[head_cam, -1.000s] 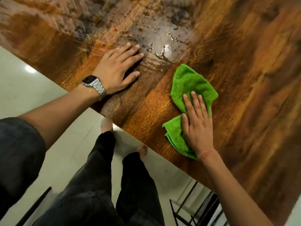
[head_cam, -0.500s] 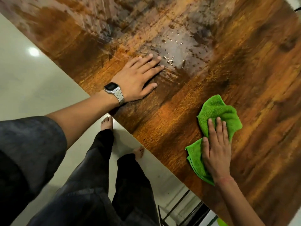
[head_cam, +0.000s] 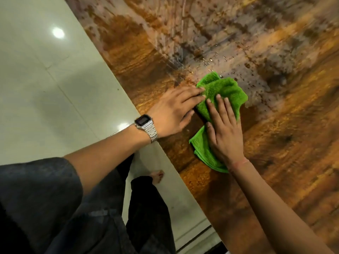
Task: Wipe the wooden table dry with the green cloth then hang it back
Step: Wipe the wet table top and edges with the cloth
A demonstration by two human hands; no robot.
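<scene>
The green cloth (head_cam: 227,90) lies crumpled on the wooden table (head_cam: 286,162), close to its near edge. My right hand (head_cam: 222,129) presses flat on top of the cloth, fingers spread. My left hand (head_cam: 174,110), with a metal watch on the wrist, rests flat on the wood right beside the cloth, its fingertips touching the cloth's left fold. Water droplets and wet streaks (head_cam: 238,57) cover the table just beyond the cloth and further up.
The table's edge (head_cam: 146,114) runs diagonally from upper left to lower right. Pale tiled floor (head_cam: 45,79) lies to the left. My legs in dark trousers and a bare foot (head_cam: 157,176) stand beside the edge.
My right hand has slid the cloth left and away toward the wet patch until it meets my left hand. The view has shifted, so the table edge sits further right.
</scene>
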